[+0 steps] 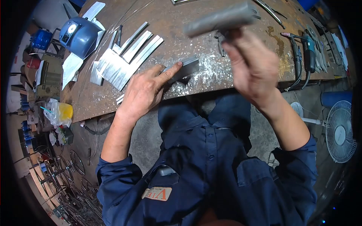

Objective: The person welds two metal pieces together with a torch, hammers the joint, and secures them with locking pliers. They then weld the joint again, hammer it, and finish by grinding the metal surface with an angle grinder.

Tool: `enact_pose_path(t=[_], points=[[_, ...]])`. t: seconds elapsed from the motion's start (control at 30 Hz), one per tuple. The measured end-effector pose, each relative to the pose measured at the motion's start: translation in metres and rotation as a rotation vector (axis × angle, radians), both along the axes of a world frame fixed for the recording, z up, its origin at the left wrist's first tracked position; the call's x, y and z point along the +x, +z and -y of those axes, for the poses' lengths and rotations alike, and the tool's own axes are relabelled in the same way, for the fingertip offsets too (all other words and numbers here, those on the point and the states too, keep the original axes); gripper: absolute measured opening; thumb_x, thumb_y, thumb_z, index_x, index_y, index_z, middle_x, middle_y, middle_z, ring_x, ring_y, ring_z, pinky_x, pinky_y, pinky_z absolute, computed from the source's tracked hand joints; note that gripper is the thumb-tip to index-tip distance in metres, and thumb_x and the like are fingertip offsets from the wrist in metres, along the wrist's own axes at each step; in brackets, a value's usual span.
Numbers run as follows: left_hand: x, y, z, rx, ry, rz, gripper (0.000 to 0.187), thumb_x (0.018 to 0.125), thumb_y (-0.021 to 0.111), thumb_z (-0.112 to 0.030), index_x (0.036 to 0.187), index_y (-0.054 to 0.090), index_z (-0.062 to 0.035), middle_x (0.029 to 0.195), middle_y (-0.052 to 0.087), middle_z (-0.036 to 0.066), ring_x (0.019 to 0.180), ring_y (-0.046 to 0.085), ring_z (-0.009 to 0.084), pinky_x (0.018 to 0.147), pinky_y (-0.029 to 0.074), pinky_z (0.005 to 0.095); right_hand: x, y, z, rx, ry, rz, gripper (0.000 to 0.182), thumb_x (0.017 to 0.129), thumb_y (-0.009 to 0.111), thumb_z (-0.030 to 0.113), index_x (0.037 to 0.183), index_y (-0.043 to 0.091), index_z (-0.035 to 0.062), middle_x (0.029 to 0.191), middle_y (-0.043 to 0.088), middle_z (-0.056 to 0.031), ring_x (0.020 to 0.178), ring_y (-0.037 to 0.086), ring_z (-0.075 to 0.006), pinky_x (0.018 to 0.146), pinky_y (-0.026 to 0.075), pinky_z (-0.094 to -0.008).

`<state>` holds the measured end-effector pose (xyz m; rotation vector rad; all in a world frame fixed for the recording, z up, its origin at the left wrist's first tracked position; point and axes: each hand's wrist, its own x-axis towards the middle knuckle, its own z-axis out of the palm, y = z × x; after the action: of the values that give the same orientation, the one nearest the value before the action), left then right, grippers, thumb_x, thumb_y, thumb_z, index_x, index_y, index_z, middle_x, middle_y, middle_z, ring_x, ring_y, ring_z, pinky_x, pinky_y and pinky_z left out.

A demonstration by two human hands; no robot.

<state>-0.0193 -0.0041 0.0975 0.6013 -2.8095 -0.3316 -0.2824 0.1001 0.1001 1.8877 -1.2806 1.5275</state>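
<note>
My left hand [145, 88] is closed round a short grey metal bar [191, 64] at the near edge of the workbench, its index finger stretched along the top. Above the bench on the right, my right hand [256, 64] grips a hammer [222, 20] by its handle. The hammer's thick grey head is raised clear of the bar and blurred by motion. Most of the handle is hidden by my fingers and the head. Left of the bar lie several bright metal strips and plates [115, 67].
The worn steel workbench [169, 22] carries a welding helmet [81, 37] at the left. A teal angle grinder [309, 51] and a torch [296, 49] with cables lie at the right. A white fan [340, 135] stands right of me. A bag with a yellow drink [65, 111] hangs at the left edge.
</note>
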Motion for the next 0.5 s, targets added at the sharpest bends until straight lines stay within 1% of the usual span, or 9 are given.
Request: enact_pose_path(t=[0.07,0.1,0.13,0.2,0.23,0.3,0.37,0.43,0.5], points=[[0.000,-0.001,0.001,-0.007,-0.014,0.005,0.071,0.083,0.070,0.002,0.150,0.063,-0.0218,0.088,0.059,0.014,0.074,0.064,0.0344,0.069,0.052,0.0476,-0.005,-0.009,-0.016,0.483,-0.159,-0.220,0.029,0.094,0.072,0.006,0.123,0.071,0.0063,0.074,0.061,-0.0101,0.059,0.060,-0.0286,0.057,0.052,-0.0400],[0.000,-0.004,0.001,-0.027,-0.012,0.001,0.071,0.086,0.072,-0.003,0.152,0.060,-0.0267,0.089,0.060,0.012,0.075,0.065,0.0322,0.069,0.054,0.0463,-0.006,-0.008,-0.017,0.668,-0.274,-0.319,0.029,0.094,0.073,0.006,0.123,0.071,0.0071,0.074,0.061,-0.0104,0.060,0.061,-0.0290,0.057,0.052,-0.0404],[0.000,-0.006,0.001,-0.046,-0.014,0.001,0.072,0.088,0.074,-0.007,0.154,0.057,-0.0315,0.089,0.061,0.010,0.076,0.066,0.0300,0.069,0.057,0.0451,-0.006,0.001,-0.018,0.674,-0.276,-0.317,0.029,0.094,0.073,0.006,0.123,0.071,0.0071,0.074,0.061,-0.0104,0.060,0.061,-0.0290,0.057,0.052,-0.0404],[-0.001,-0.002,0.001,-0.039,-0.010,0.021,0.071,0.088,0.074,-0.007,0.154,0.058,-0.0318,0.089,0.060,0.010,0.075,0.066,0.0300,0.068,0.057,0.0453,-0.009,0.029,-0.015,0.618,-0.245,-0.223,0.039,0.094,0.071,0.000,0.132,0.071,0.0067,0.091,0.072,-0.0166,0.077,0.072,-0.0318,0.068,0.056,-0.0409],[-0.001,-0.002,0.001,-0.032,0.002,0.043,0.071,0.089,0.074,-0.007,0.153,0.058,-0.0322,0.088,0.060,0.010,0.075,0.066,0.0299,0.068,0.056,0.0455,-0.006,0.028,-0.015,0.622,-0.242,-0.224,0.039,0.094,0.071,0.000,0.132,0.071,0.0067,0.091,0.072,-0.0166,0.077,0.072,-0.0318,0.068,0.056,-0.0409],[-0.001,-0.005,0.001,-0.034,0.000,0.019,0.071,0.089,0.074,-0.007,0.153,0.058,-0.0320,0.087,0.060,0.010,0.075,0.066,0.0300,0.068,0.056,0.0457,0.000,0.027,-0.016,0.363,-0.198,-0.072,0.037,0.096,0.069,0.006,0.134,0.071,0.0101,0.086,0.070,-0.0164,0.072,0.068,-0.0346,0.066,0.054,-0.0452],[-0.001,-0.003,-0.001,-0.044,-0.011,0.000,0.071,0.088,0.074,-0.007,0.153,0.058,-0.0318,0.087,0.059,0.010,0.075,0.065,0.0302,0.068,0.056,0.0460,0.002,0.012,-0.018,0.394,-0.117,-0.073,0.038,0.097,0.069,0.007,0.135,0.071,0.0099,0.087,0.070,-0.0176,0.073,0.069,-0.0371,0.067,0.055,-0.0457],[-0.003,0.001,-0.003,-0.003,-0.005,0.019,0.070,0.086,0.071,0.000,0.151,0.061,-0.0233,0.087,0.058,0.013,0.073,0.062,0.0339,0.069,0.052,0.0467,0.004,0.018,-0.019,0.835,-0.260,-0.297,0.038,0.095,0.070,0.003,0.133,0.070,0.0051,0.089,0.072,-0.0176,0.076,0.071,-0.0370,0.068,0.056,-0.0417],[-0.004,0.003,-0.003,-0.007,-0.005,0.025,0.070,0.086,0.072,-0.001,0.151,0.061,-0.0234,0.087,0.058,0.013,0.073,0.062,0.0336,0.070,0.052,0.0465,-0.001,0.023,-0.018,0.779,-0.251,-0.332,0.036,0.096,0.071,0.004,0.131,0.071,0.0058,0.089,0.072,-0.0174,0.078,0.072,-0.0370,0.068,0.057,-0.0422]])
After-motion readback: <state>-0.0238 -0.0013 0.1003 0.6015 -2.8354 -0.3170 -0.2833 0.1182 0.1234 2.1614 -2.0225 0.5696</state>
